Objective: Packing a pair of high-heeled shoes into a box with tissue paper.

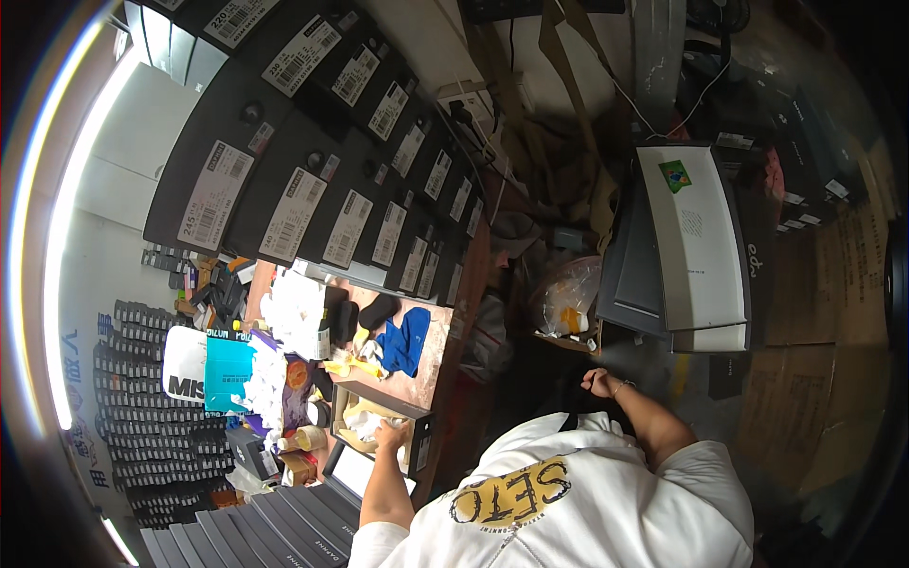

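My left hand (388, 436) reaches into an open grey shoe box (419, 437) at the table's edge. Its fingers close on crumpled white tissue paper (364, 423); tan paper (352, 405) lines the box around it. What lies beneath the paper is hidden. My right hand (600, 382) is held out over the dark floor area to the right, fingers curled in, with nothing visible in them and a bracelet at the wrist. Beyond the box on the table are a blue cloth (405, 341) and a yellow item (354, 366), too unclear to name.
Stacked dark shoe boxes (294, 213) with white labels rise above the table. More grey boxes (256, 535) stand in a row at lower left. A white-and-grey open box (701, 256) is at the right, near a clear plastic bag (568, 293). Brown cartons (805, 379) stand farther right.
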`<state>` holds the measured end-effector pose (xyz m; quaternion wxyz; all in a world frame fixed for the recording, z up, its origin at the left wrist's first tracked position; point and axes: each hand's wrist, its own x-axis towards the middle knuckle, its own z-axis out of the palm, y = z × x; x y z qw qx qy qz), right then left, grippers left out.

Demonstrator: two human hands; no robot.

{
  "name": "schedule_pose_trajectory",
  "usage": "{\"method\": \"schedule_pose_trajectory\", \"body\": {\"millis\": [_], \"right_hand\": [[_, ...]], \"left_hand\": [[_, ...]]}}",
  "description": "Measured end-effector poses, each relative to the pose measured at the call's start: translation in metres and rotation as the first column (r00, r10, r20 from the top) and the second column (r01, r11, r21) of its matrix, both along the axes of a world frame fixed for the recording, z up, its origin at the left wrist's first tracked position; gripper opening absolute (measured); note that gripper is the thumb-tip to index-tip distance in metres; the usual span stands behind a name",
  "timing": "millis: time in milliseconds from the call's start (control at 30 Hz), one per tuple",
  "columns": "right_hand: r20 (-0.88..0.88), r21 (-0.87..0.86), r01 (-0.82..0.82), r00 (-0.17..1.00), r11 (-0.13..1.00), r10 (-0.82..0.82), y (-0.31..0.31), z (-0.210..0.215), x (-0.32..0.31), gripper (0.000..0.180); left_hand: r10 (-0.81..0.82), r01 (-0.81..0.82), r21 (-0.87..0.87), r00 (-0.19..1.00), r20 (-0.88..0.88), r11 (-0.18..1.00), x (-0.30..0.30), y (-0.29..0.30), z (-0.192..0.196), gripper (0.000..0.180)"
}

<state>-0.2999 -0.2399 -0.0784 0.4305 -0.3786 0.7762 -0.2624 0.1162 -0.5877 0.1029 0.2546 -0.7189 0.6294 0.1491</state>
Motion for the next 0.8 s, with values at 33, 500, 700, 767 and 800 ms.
{"method": "schedule_pose_trajectory", "body": {"millis": [33,500,700,767,800], "right_hand": [[0.032,0.063,0.0,0.999,0.998,-0.002,-0.003,0.018,-0.003,0.03],[0.069,0.09,-0.046,0.997,0.995,0.04,0.015,-0.009,-0.011,0.027],[-0.004,-0.011,-0.056,0.998,0.998,0.056,0.014,-0.023,-0.007,0.022],[-0.032,-0.055,-0.088,0.996,0.995,0.087,0.013,-0.019,-0.007,0.02],[-0.036,-0.042,-0.11,0.993,0.993,0.108,0.012,-0.017,-0.008,0.021]], "left_hand": [[-0.028,0.028,0.0,0.999,0.018,1.0,-0.001,0.003,0.0,0.093],[-0.076,0.076,0.035,0.997,-0.012,0.997,0.006,0.009,-0.003,0.104],[-0.071,0.072,0.041,0.997,-0.026,0.997,0.016,0.005,-0.01,0.105],[-0.065,0.067,0.052,0.997,-0.051,0.996,0.011,0.008,-0.006,0.105],[-0.065,0.068,0.053,0.996,-0.057,0.996,0.011,0.007,-0.007,0.105]]}}
